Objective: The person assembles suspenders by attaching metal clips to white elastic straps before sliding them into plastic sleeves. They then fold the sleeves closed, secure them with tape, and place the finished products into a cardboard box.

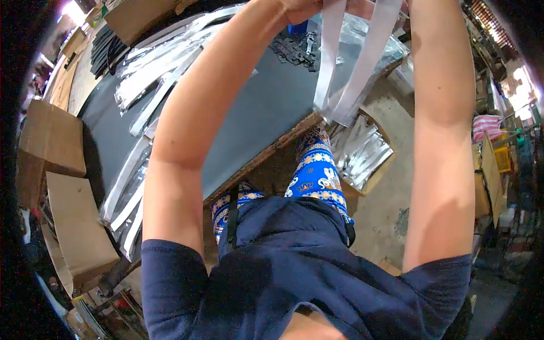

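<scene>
Both hands, left hand [294, 7] & right hand [377, 5], are at top edge, grip state I cannot tell. Silver strips [352, 62] hang down over the table [266, 107]; probably light, floppy, slippery, so best to pinch near the ends.

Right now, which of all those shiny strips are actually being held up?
The two long silver strips hanging from the raised hands, at the table's right corner. The other strips lie flat on the table or in the floor box.
</scene>
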Action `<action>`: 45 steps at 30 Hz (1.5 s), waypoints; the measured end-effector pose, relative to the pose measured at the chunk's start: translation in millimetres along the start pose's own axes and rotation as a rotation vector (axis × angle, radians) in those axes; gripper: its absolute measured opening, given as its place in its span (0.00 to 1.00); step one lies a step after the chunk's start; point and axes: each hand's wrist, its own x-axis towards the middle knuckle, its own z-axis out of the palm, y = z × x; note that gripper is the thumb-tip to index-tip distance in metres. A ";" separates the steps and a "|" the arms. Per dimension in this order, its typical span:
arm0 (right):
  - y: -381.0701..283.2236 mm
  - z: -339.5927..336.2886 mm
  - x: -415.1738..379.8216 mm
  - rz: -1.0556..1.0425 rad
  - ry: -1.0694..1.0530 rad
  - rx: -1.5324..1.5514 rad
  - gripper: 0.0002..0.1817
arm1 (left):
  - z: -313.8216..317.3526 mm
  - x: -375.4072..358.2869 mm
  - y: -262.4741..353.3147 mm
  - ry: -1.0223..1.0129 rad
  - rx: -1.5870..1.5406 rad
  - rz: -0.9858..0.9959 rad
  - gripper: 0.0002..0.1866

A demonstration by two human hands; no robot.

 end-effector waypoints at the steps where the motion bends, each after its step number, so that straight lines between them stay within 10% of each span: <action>1: 1.6 -4.3 -0.3 0.020 0.012 -0.011 0.25 | 0.5 2.7 -2.5 -0.006 0.001 -0.001 0.25; 10: 18.1 -46.0 4.7 0.169 0.121 -0.102 0.28 | 32.6 -17.8 4.6 0.178 0.408 -0.226 0.22; 16: -4.8 -93.2 16.5 0.167 0.223 -0.204 0.30 | 43.5 -11.9 -0.4 0.180 0.592 0.254 0.21; 20: 24.7 -108.9 -66.1 0.773 -0.274 -0.923 0.31 | 33.6 9.4 -31.0 0.146 0.586 0.465 0.16; 23: 30.2 -100.6 -94.7 0.284 0.069 -1.168 0.22 | 45.3 14.6 -37.8 0.305 0.500 0.163 0.13; 24: 45.3 -112.5 -102.8 0.034 0.119 -0.848 0.38 | 51.4 18.2 -41.4 0.291 0.489 0.178 0.13; 26: 39.1 -70.3 -123.4 -0.102 0.063 -0.030 0.38 | 59.3 26.9 -47.6 0.357 0.474 0.006 0.15; 28: 56.9 -82.1 -134.3 -0.303 0.010 -0.263 0.38 | 61.6 38.5 -65.2 0.317 0.378 0.040 0.16; 36: 59.3 -114.2 -159.0 -0.001 0.274 -0.383 0.25 | 75.6 67.1 -140.0 0.233 0.067 -0.354 0.18; 40: 64.0 -165.3 -176.6 0.087 0.367 -0.190 0.19 | 77.0 73.7 -160.3 -0.021 -0.004 -0.585 0.40; 45: 49.3 -252.5 -215.0 0.032 0.535 -0.378 0.18 | 58.0 45.4 -176.2 -0.357 0.059 -0.561 0.43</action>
